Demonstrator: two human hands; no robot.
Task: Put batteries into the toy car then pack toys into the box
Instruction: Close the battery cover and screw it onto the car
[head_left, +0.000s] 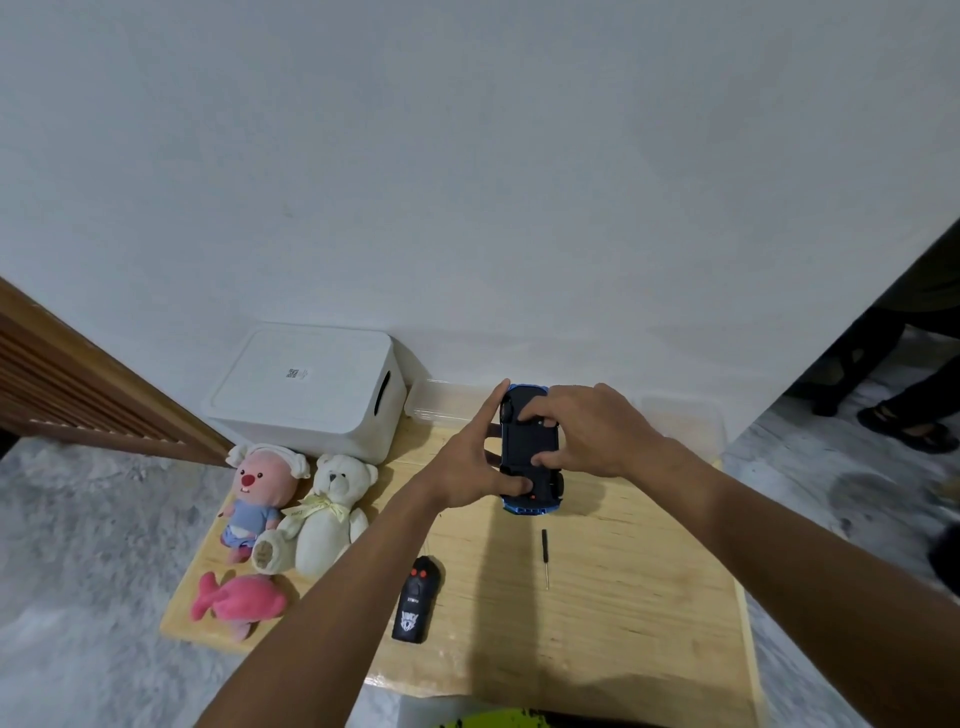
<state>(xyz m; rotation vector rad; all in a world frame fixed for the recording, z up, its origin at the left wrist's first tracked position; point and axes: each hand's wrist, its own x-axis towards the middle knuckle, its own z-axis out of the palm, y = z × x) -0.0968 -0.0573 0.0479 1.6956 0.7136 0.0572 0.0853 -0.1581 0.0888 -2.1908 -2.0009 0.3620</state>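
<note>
Blue toy car (530, 449), underside up, is held over the far part of the wooden counter (623, 597). Its side is grasped by the fingers of the left hand (470, 470); the curled fingers of the right hand (597, 431) are pinched on its black underside. A screwdriver (545, 557) and remote control (418, 603) are laid nearer. The lidded white box (311, 389) is set far left.

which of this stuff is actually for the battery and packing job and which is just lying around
For the job:
toy car, upside down, held by left hand and right hand
screwdriver
remote
white box, lid on
pink beaver plush
white teddy
pink whale plush

Just lying about:
clear tub by the wall
another person's sandalled foot, far right
</note>
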